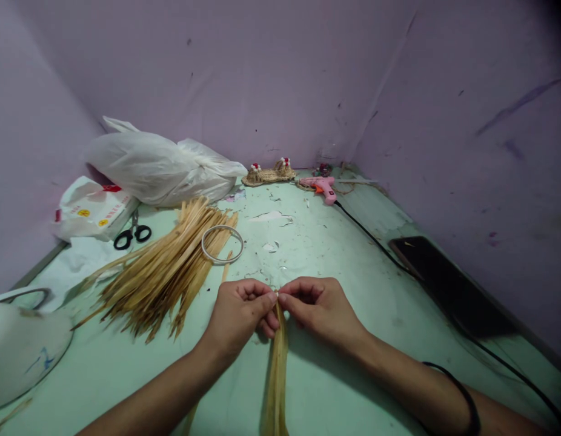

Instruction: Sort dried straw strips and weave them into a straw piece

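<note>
A strip of dried leaf (277, 375), yellow-green and long, runs from my fingertips down toward the near edge of the view. My left hand (244, 312) pinches its upper end between thumb and forefinger. Right beside it, my right hand (319, 309) pinches the same end, the two thumbs almost touching. The very tip is mostly hidden by my fingers. Beyond my left hand lies a thick bundle of dried leaf strips (166, 272), with a thin white ring (203, 245) resting on its right side.
Black-handled scissors (132, 233), a white box (99, 209) and a white plastic bag (162, 166) sit back left. A pink glue gun (323, 186) and a woven piece with red and white beads (269, 174) lie at the back. A dark phone (448, 284) is at right.
</note>
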Demonstrator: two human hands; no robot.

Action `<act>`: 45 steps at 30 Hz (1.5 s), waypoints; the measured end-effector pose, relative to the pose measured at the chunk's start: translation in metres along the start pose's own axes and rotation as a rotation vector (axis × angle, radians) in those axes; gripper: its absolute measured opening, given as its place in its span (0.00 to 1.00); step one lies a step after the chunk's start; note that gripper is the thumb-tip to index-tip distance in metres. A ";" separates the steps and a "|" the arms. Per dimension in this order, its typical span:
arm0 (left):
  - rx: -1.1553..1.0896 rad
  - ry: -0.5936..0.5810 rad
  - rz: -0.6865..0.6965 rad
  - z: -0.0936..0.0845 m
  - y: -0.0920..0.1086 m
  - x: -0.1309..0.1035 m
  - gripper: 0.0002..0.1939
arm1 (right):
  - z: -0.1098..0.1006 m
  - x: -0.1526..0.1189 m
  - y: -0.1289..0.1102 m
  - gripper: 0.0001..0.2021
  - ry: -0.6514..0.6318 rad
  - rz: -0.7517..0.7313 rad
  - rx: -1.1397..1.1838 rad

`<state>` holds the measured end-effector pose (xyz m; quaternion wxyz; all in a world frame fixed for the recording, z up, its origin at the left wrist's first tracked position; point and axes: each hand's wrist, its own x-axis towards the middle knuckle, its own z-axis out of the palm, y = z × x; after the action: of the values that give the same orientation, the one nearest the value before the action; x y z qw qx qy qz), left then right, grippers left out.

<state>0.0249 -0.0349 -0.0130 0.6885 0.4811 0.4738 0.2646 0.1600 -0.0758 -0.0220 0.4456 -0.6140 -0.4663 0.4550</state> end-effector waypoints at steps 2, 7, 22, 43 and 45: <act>-0.004 -0.006 -0.011 0.000 0.000 0.001 0.09 | 0.000 0.000 0.001 0.07 -0.002 0.013 -0.014; 0.025 0.013 -0.018 0.001 0.000 0.001 0.08 | 0.000 0.000 0.001 0.07 -0.018 0.023 -0.039; 0.092 0.023 -0.010 0.003 0.002 -0.001 0.06 | -0.001 0.000 -0.001 0.07 -0.013 0.006 -0.077; 0.089 0.010 -0.032 0.002 0.000 -0.002 0.08 | -0.001 0.000 -0.002 0.05 -0.005 0.033 -0.074; 0.076 0.013 -0.046 0.002 0.000 -0.002 0.08 | -0.001 0.000 -0.003 0.05 0.020 0.048 -0.079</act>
<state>0.0264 -0.0375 -0.0119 0.6726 0.4942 0.4989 0.2335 0.1607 -0.0758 -0.0184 0.4147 -0.6465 -0.4645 0.4407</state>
